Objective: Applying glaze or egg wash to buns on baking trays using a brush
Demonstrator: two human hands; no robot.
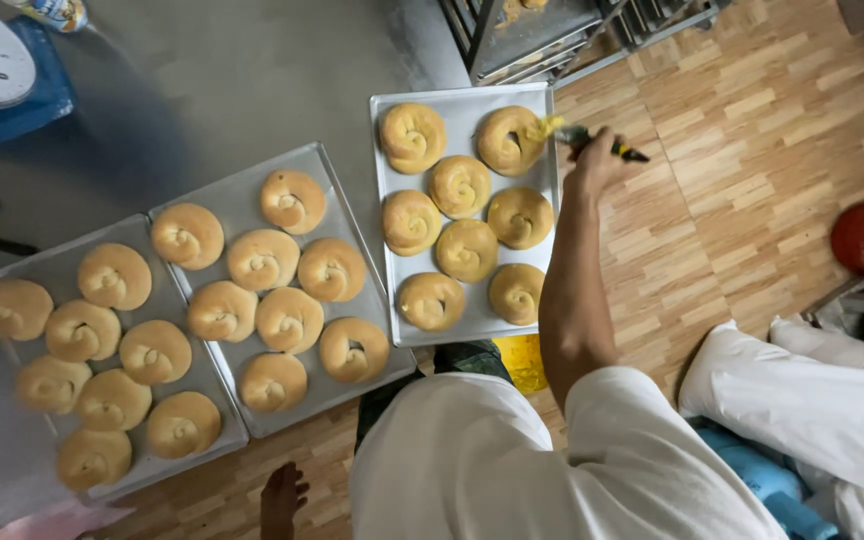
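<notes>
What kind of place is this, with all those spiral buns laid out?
Most likely a small bakery's work area. Three metal trays of coiled buns sit on a steel table, the right hand brushes glaze onto one, and a rack of baking sheets stands beside it.

Brushing spiral buns on the far tray

The right hand grips a pastry brush, its yellow bristles touching a spiral bun in the corner of the right-hand tray; two more trays of buns lie left of that tray on the grey worktop.
</notes>
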